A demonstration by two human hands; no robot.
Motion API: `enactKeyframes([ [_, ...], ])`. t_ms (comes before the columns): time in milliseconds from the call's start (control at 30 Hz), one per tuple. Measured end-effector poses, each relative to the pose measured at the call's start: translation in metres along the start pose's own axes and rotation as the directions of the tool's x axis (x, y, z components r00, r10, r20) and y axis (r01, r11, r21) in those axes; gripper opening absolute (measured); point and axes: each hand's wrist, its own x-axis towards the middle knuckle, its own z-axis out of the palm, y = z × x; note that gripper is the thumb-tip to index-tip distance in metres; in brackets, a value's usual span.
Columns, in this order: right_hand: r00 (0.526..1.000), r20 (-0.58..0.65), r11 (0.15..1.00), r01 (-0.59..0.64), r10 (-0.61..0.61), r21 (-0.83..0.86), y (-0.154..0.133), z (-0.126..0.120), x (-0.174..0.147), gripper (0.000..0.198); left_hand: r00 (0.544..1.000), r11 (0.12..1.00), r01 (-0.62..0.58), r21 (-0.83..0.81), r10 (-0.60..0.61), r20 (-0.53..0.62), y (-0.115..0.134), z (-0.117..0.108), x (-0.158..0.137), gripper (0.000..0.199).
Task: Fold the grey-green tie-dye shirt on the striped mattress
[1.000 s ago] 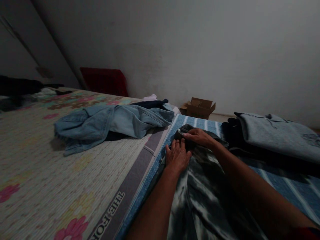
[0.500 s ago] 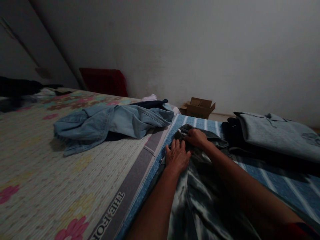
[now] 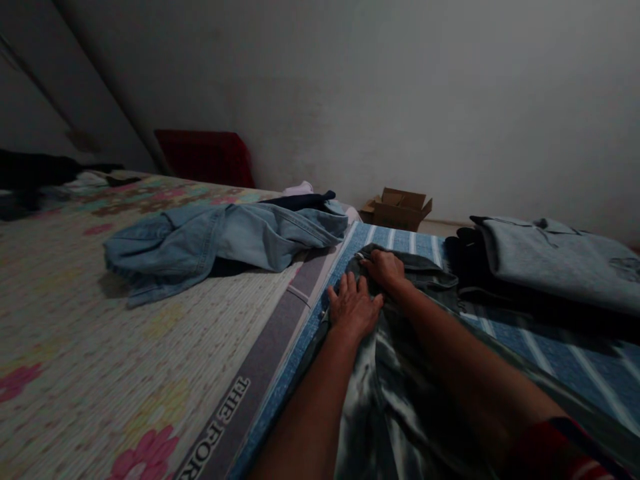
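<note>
A dark grey-green garment with whitish streaks [image 3: 367, 393] lies spread on a blue-and-white striped cover, running from its far edge down toward me. My left hand [image 3: 354, 307] rests on it palm down, fingers spread flat near the top left part. Just beyond, my right hand [image 3: 386, 268] has its fingers curled on the garment's far folded edge, pinching the cloth. My forearms hide much of the garment's middle and right side.
Light blue denim clothing [image 3: 240, 233] lies crumpled on the floral mat [image 3: 200, 347] at left. To the right sits a folded grey garment [image 3: 555, 260] on dark clothes. A cardboard box [image 3: 400, 208] and a dark red object [image 3: 205, 157] stand by the wall.
My right hand has shifted slightly left and up along the garment's far edge. My left hand stays nearly in place, pressed flat. The view has tilted a little.
</note>
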Motion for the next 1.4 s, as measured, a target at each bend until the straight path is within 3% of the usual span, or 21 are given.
enactKeyframes([
  [267,0.998,0.017,0.998,0.056,-0.057,0.026,0.018,-0.023,-0.014,0.045,0.997,1.0,0.03,-0.007,-0.029,0.068,0.001,-0.004,0.002,0.065],
  [367,0.996,0.025,0.996,0.084,-0.084,0.025,0.03,-0.031,-0.027,0.033,0.999,1.0,0.019,-0.005,-0.019,0.045,0.0,-0.005,0.002,0.062],
  [667,0.989,-0.017,0.981,0.142,-0.146,-0.134,0.03,-0.031,-0.043,0.023,0.973,0.98,-0.196,0.019,0.197,-0.118,0.007,-0.005,0.006,0.049],
  [833,0.985,-0.064,0.975,0.144,-0.157,-0.171,0.026,-0.026,-0.052,0.023,0.984,0.984,-0.178,0.004,0.178,-0.017,0.01,-0.008,0.017,0.051],
  [967,0.933,-0.164,0.936,0.286,-0.321,-0.207,0.027,-0.021,-0.076,0.026,0.981,0.981,-0.193,0.023,0.192,0.037,0.006,-0.007,0.02,0.056],
  [1067,0.912,-0.131,0.917,0.371,-0.39,-0.144,0.034,-0.009,-0.096,0.029,0.977,0.978,-0.209,0.021,0.208,0.044,0.002,-0.001,0.02,0.052],
  [1200,0.934,-0.057,0.934,0.349,-0.353,-0.081,0.044,0.003,-0.109,0.046,0.984,0.986,-0.165,0.005,0.164,0.064,0.002,0.004,0.022,0.051],
  [1400,0.947,0.037,0.943,0.321,-0.319,-0.086,0.043,-0.003,-0.13,0.062,0.983,0.984,-0.171,0.042,0.167,0.072,0.003,0.005,0.024,0.051],
])
